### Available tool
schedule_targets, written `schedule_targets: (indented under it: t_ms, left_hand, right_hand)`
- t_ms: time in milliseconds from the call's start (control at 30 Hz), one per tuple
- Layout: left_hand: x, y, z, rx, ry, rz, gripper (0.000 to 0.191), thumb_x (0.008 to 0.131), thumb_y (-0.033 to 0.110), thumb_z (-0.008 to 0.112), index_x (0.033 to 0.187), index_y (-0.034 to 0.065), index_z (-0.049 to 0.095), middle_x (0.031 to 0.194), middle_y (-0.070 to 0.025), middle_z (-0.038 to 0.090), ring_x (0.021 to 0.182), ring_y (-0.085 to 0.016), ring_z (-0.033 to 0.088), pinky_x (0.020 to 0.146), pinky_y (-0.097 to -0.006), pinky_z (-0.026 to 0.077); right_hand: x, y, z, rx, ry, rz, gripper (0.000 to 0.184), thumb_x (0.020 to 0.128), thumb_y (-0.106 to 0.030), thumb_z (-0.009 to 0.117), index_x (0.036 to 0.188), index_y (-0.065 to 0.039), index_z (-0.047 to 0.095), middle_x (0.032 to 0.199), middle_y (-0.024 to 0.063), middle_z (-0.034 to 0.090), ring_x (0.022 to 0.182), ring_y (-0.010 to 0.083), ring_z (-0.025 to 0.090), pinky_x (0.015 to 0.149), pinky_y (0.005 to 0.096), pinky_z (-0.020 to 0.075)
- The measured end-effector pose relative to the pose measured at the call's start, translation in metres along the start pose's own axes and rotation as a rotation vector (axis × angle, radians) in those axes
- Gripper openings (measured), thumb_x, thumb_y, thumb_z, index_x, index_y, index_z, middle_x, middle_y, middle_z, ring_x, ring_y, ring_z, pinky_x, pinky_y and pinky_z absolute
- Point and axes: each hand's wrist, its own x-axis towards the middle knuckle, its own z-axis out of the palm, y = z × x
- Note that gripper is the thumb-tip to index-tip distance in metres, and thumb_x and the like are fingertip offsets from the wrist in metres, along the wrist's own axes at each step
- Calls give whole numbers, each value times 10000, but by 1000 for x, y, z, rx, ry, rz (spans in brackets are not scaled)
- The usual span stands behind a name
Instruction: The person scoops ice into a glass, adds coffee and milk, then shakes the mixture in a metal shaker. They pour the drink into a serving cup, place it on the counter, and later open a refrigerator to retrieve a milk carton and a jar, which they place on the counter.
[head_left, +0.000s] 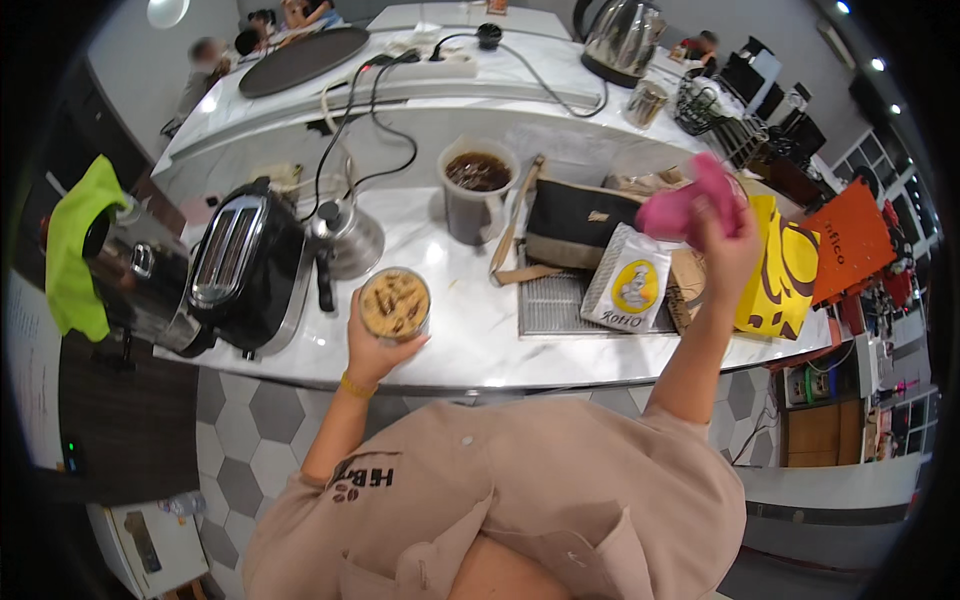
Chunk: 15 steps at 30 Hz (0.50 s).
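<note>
My left hand (373, 349) is wrapped around a clear glass of iced milky coffee (395, 304), close to the front of the white marble-patterned counter (465, 322). Ice cubes float at the top of the drink. Raised over the counter's right part, my right hand (724, 236) grips a pink cloth (686, 202), which looks slightly blurred. Below that cloth, a white printed paper bag (628, 277) leans against a black and grey pouch (577, 221) with a tan strap. Both rest on or beside a metal drip tray (551, 304).
A jug of dark liquid (478, 191) stands mid-counter. Leftward are a gooseneck kettle (349, 240), a black toaster (244, 270) and a machine under a green cloth (82, 255). Yellow (780, 270) and orange bags (855, 244) stand right. Behind, cables (379, 120) cross the raised ledge; people sit beyond.
</note>
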Motion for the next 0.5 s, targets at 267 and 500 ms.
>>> schedule_targets:
  t_ms: [267,500]
  left_hand:
    - [-3,-25,-3,-160,3,-8,885,626,159,998,1306,23,448,1231,-123,649,1145,-190,649,1002,-345,530]
    - [-1,-40,-29,-234,-226,-26,1006,671,136,945,1480,36,356,1404,-158,546,1354,-237,532,1153,-392,429]
  right_hand:
    - [-207,-61,188,116,-544,184,241,911,-142,735,1110,-10,699,979,103,689,902,193,656,831,323,519]
    - [-304,-75,207,439,-495,315,283,964,-59,607,1239,5,591,1150,115,597,1064,216,582,974,331,461]
